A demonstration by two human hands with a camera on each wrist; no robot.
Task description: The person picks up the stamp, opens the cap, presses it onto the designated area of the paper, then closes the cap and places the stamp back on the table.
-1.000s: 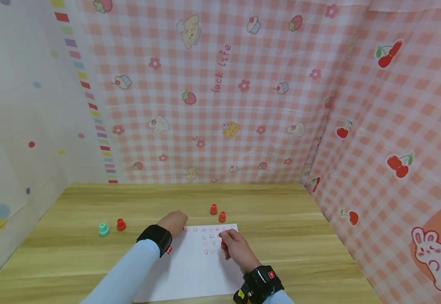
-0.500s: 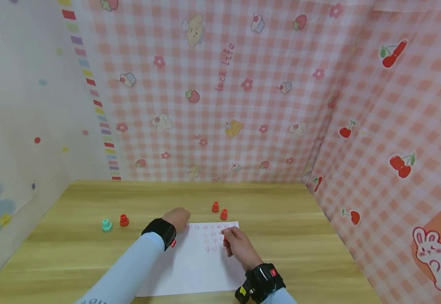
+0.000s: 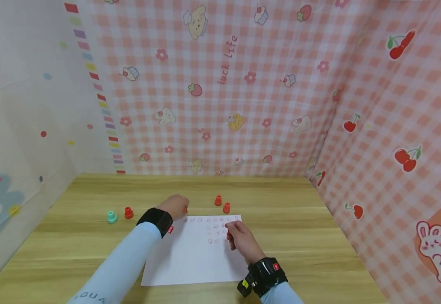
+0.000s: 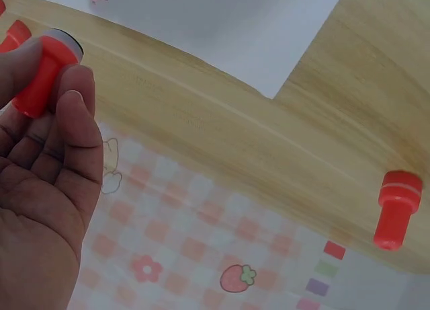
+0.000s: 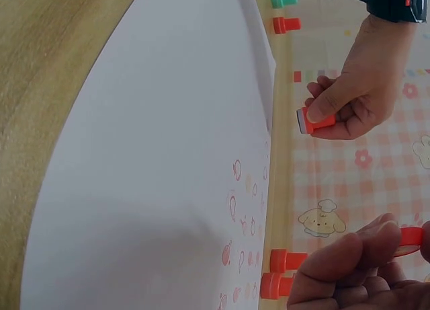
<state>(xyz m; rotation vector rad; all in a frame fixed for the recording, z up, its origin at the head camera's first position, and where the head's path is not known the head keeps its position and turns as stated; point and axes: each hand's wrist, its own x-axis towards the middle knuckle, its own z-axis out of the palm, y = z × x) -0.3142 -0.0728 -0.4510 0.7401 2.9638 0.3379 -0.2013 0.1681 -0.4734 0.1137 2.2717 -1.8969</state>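
Note:
My left hand (image 3: 172,206) pinches a red stamp (image 4: 48,71) between thumb and fingers, raised just past the top left corner of the white paper (image 3: 186,261). The stamp's pale, dark-rimmed face points away from the palm in the left wrist view. Over the right part of the sheet, my right hand (image 3: 244,240) holds a small red cap (image 5: 411,237), partly hidden by the fingers. Rows of small pink and red stamp prints (image 3: 216,228) fill the paper's upper right area.
Two red stamps (image 3: 226,207) stand behind the paper. A teal stamp (image 3: 112,217) and another red stamp (image 3: 128,212) stand at the left on the wooden table (image 3: 300,253). Patterned cloth (image 3: 205,105) walls enclose the back and sides.
My left hand has lifted off the paper's top left corner, and the red stamp now shows under its fingers. The right hand stays in about the same place. The head view has tilted slightly.

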